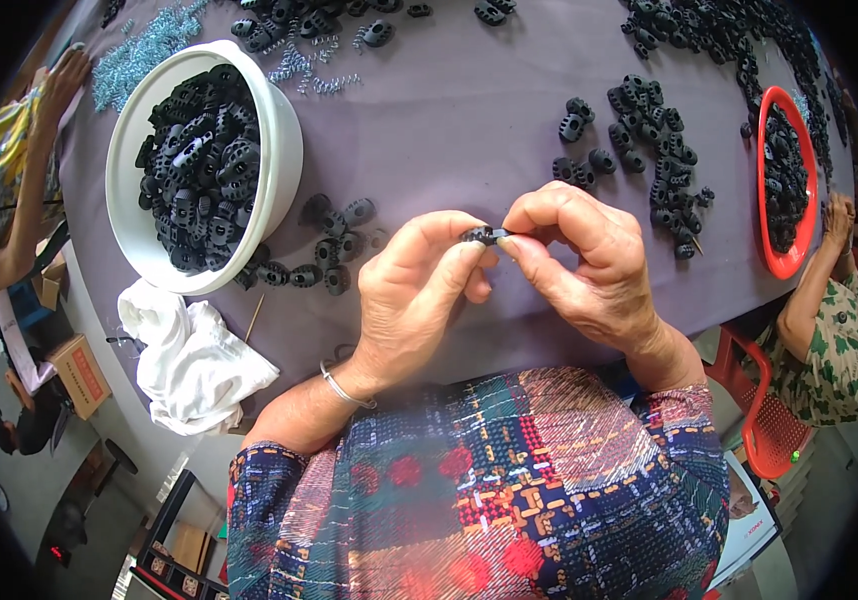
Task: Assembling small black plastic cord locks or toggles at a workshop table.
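Note:
My left hand [414, 265] pinches a small black plastic cord lock [477, 235] between thumb and fingertips, above the near part of the table. From the other side, my right hand [584, 255] has thumb and forefinger closed on a small dark piece [500, 233] at the cord lock's right end. Fingertips hide much of both parts, and I cannot tell how far one sits inside the other. Several loose black cord locks [334, 245] lie left of my left hand. More cord locks [664, 150] are scattered beyond my right hand.
A white tub [289, 150] heaped with black cord locks stands at the left, with a white cloth [194, 365] in front. Thin metal springs [144, 50] lie at the far left. A red basin [799, 255] of black parts stands right. Two people sit at the table's sides.

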The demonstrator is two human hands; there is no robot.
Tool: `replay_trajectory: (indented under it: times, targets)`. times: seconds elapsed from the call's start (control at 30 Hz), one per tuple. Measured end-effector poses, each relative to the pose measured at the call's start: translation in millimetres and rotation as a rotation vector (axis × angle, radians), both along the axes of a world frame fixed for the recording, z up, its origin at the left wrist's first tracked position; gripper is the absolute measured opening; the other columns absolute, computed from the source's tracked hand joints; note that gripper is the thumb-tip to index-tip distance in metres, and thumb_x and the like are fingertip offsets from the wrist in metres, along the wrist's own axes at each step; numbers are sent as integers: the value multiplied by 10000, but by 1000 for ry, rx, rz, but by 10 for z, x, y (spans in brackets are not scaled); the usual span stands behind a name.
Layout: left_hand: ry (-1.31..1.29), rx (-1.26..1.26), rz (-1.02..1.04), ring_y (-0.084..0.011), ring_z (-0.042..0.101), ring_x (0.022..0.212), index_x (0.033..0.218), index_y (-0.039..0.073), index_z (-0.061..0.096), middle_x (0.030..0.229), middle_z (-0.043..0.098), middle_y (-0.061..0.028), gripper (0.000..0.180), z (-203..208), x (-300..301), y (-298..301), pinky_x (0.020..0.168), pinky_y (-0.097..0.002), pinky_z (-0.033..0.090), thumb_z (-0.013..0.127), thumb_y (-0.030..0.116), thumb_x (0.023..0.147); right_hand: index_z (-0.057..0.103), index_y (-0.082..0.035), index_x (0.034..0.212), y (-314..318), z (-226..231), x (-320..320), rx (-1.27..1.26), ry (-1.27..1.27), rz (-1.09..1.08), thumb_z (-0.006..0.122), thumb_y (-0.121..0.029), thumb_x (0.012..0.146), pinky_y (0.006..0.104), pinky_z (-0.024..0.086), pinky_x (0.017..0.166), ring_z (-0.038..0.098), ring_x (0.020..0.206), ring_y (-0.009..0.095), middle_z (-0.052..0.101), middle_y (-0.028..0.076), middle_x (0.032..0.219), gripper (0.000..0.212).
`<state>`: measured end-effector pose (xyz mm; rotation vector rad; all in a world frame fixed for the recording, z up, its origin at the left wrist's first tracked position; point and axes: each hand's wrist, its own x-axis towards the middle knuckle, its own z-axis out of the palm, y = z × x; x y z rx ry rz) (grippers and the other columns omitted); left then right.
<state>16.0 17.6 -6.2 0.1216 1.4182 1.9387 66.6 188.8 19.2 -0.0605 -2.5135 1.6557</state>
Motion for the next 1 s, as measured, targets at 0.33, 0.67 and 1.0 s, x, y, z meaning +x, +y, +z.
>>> replay_trajectory:
  times: [0.33, 0.67, 1.0]
  targets:
    - [30, -30, 12, -61, 583, 695, 1086, -34, 573, 868, 642, -50, 168, -2, 15, 14, 620, -197, 498, 556, 40, 936, 595, 27, 871, -10, -43, -18, 42, 52, 0, 644, 111, 758, 246, 501, 617, 608, 694, 142, 612, 81, 799, 149]
    - [54, -37, 25, -61, 589, 696, 1079, -30, 577, 871, 651, -55, 163, -8, 19, 15, 617, -192, 497, 560, 44, 934, 596, 40, 879, -10, -67, -6, -61, -2, -26, 637, 105, 775, 242, 526, 642, 632, 721, 127, 620, 80, 813, 130]
    - [-54, 64, -3, -82, 592, 708, 1097, -31, 577, 890, 651, -73, 178, 9, -17, 0, 634, -206, 505, 560, 37, 933, 589, 47, 893, -2, -15, 11, -143, -49, -18, 635, 105, 778, 238, 530, 653, 635, 734, 128, 615, 87, 835, 137]
